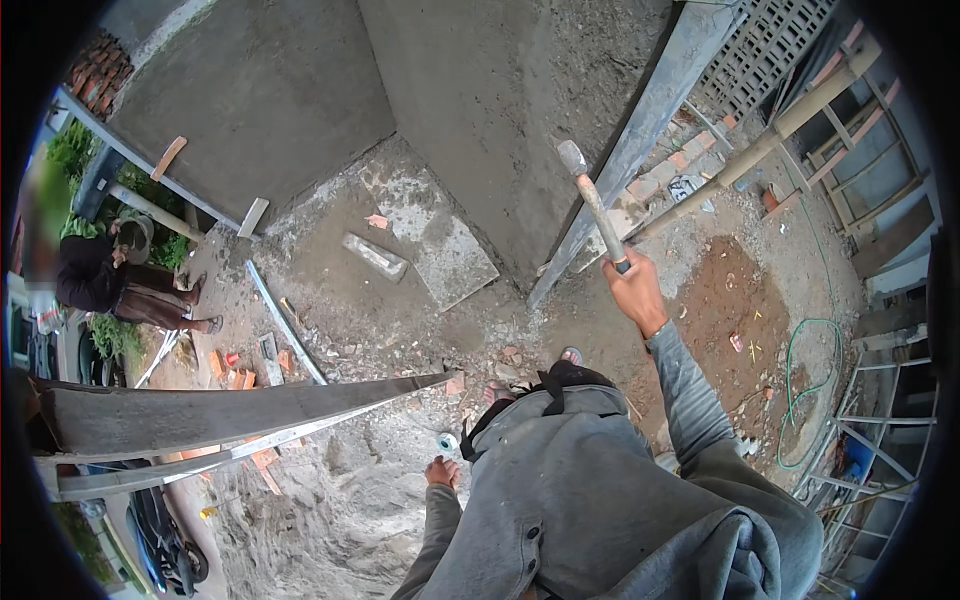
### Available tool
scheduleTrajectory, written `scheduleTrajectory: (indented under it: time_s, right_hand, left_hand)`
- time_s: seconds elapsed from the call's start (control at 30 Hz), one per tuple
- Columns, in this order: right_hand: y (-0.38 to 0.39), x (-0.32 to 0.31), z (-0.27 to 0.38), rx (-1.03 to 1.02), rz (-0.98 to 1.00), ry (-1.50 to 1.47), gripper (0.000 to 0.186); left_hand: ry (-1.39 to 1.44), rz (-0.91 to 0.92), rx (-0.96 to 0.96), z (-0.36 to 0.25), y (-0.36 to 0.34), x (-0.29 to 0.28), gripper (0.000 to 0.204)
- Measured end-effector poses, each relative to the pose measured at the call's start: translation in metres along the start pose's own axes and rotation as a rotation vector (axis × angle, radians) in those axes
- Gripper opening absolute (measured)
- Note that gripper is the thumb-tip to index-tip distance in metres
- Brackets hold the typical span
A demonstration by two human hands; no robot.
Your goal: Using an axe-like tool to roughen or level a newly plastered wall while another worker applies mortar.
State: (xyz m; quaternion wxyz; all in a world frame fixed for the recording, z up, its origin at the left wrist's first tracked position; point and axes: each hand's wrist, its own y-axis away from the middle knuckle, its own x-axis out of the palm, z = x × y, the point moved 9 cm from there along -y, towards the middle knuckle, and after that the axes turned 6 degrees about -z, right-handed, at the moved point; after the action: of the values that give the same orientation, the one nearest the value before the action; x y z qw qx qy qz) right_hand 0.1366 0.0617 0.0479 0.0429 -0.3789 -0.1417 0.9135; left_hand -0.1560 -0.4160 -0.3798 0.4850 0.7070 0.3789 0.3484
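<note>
My right hand (634, 288) is wrapped round the lower end of the handle of a hammer (602, 222). The hammer's grey head points up and away, in front of the rough plastered wall (500, 90). Just right of the hammer, a long grey plank (655, 110) stands along the wall's edge. Whether the hammer touches the plank, I cannot tell. Low at my left side hangs my left hand (441, 473), its fingers curled in; what they hold, if anything, is hidden. A small round white-and-blue thing (447, 441) shows just beyond it.
A long board (230, 412) juts in from the left. Ahead lie a concrete slab (425, 235), a short pale block (375, 257) and scattered bricks (240, 378). Another person (115, 270) stands far left holding a bucket. A green hose (790, 400) curls at right.
</note>
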Motion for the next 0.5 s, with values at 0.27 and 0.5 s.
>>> scheduleTrajectory:
  time_s: [0.27, 0.5]
  right_hand:
    - [-0.031, -0.035, 0.083, -0.102, -0.265, -0.269, 0.011]
    - [0.0, 0.073, -0.031, -0.031, -0.011, 0.062, 0.023]
  left_hand:
    - [0.112, -0.077, -0.001, 0.021, -0.002, -0.016, 0.02]
    - [0.209, -0.092, -0.015, 0.036, -0.005, -0.022, 0.019]
